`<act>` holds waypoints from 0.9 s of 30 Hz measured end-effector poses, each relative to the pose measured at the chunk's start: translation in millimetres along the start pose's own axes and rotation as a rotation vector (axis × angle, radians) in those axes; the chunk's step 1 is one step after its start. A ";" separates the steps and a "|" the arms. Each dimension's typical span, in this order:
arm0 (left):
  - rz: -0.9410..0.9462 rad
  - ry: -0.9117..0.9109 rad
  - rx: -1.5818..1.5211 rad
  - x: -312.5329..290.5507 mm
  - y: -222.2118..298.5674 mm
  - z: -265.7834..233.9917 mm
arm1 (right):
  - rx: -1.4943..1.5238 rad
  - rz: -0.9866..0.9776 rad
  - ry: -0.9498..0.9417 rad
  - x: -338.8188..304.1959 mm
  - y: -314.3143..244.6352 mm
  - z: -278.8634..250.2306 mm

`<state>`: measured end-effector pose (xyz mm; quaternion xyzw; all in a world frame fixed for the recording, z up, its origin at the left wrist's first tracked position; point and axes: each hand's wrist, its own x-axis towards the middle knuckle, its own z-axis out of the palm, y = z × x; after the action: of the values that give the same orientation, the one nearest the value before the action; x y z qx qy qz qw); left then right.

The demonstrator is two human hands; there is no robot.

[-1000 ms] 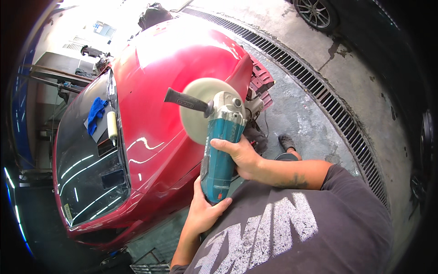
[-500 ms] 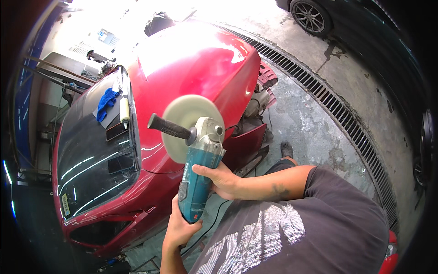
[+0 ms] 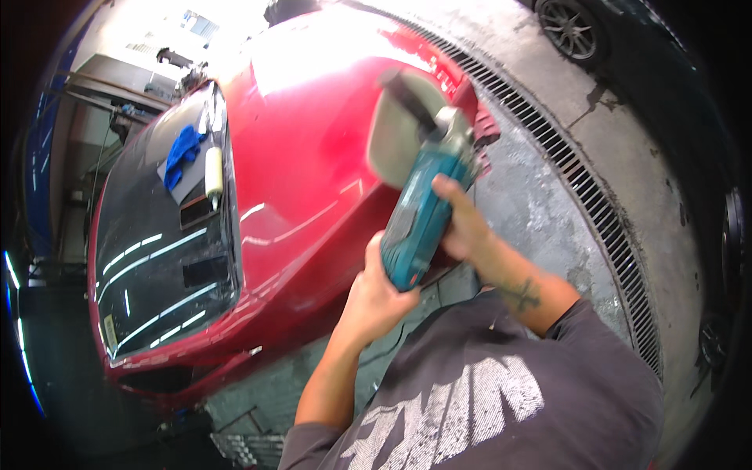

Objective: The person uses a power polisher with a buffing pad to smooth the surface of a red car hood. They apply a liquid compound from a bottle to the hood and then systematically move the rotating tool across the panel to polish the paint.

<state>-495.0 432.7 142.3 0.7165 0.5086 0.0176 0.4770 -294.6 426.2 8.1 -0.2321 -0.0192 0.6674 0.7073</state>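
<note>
The polisher (image 3: pixel 423 215)'s swung away from the windshield (image 3: pixel 153 258) end toward the front corner of the red hood (image 3: pixel 309 125), so the pad (image 3: pixel 392 145) is over a different stretch of panel now; can't tell if it's touching. Left hand (image 3: pixel 374 301)'s wrapped round the polisher's tail, right hand (image 3: pixel 466 223)'s gripping its body, thumb on top. Side handle (image 3: pixel 410 100)'s blurry and unheld. Further out, a pale bottle (image 3: pixel 213 171) and blue cloth (image 3: pixel 183 149) lie by the windshield's hood-side edge.
</note>
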 end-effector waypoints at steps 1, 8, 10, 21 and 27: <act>-0.034 -0.016 0.011 1.8 3.8 -2.5 | -0.009 0.040 -0.007 1.1 -9.6 3.9; -0.040 -0.043 0.044 -31.0 -35.2 -30.1 | -0.002 -0.007 -0.033 -25.2 39.1 25.6; -0.035 -0.007 0.020 -53.6 -44.7 -37.3 | 0.016 0.011 -0.033 -36.3 56.8 35.3; -0.020 0.108 0.128 -130.7 -67.7 -55.7 | -0.029 0.084 -0.154 -85.5 92.2 89.9; -0.036 0.041 0.086 -118.1 -58.1 -57.0 | -0.045 -0.017 -0.098 -82.9 92.8 84.9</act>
<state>-622.4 384.1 186.9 0.7268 0.5313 0.0019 0.4353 -418.9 373.0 74.4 -0.2148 -0.0709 0.6714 0.7057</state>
